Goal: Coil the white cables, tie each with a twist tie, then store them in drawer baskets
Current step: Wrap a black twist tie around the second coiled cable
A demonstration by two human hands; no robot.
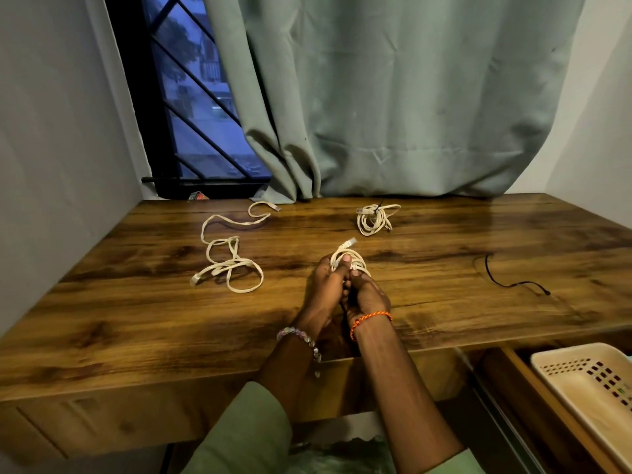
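White coiled cable [350, 260] gripped by both hands: left hand [326, 280], right hand [367, 295]. Black twist tie [513, 280] lay well right, nearer right hand.

Table [444, 302] runs across the view; window [191, 97] behind its far left, curtain [393, 97] behind the centre and right. Loose cable [225, 258] sprawls on the table's left part. Tied coil [374, 218] lies far centre-right, near the curtain hem. Twist tie [513, 282] lies on the right, well apart from both. Left hand [326, 282] and right hand [367, 295] meet near the middle, gripping a coiled cable [352, 256] above the surface. Open drawer [506, 388] below the table's right front edge holds a basket [581, 388].
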